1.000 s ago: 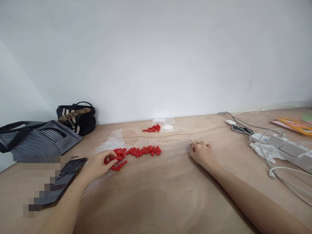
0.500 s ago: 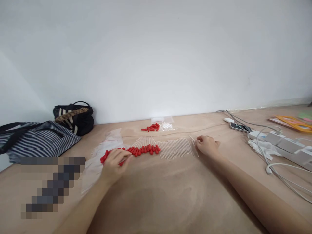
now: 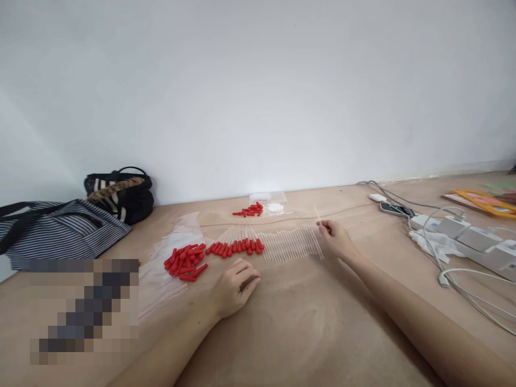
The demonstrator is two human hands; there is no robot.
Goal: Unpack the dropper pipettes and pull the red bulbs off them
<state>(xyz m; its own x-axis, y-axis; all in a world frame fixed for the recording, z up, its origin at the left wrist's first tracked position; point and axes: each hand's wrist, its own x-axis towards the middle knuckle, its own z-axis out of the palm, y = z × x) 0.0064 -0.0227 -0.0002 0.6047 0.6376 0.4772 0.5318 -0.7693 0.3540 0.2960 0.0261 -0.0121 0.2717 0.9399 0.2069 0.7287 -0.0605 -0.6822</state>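
My right hand (image 3: pixel 336 238) pinches one thin pale stick (image 3: pixel 316 214), held raised at the right end of a row of similar sticks (image 3: pixel 290 244) lying side by side. My left hand (image 3: pixel 237 287) is closed, thumb against curled fingers, just in front of the row; whatever it holds, if anything, is hidden. Several sticks left of the row have red bulb-shaped caps (image 3: pixel 241 246) on their near ends and fan together at the far side. A heap of loose red caps (image 3: pixel 185 260) lies left of my left hand, partly on clear plastic bags (image 3: pixel 163 290).
Smaller red pieces (image 3: pixel 252 209) and short clear sticks (image 3: pixel 275 208) lie near the wall. At left stand a striped bag (image 3: pixel 68 231) and a black bag (image 3: pixel 137 201). A power strip (image 3: pixel 479 236) with plugs and cables (image 3: pixel 463 290) runs along the right.
My left hand has moved right from the heap of red caps to in front of the capped sticks. My right hand has lifted a stick from the row's right end.
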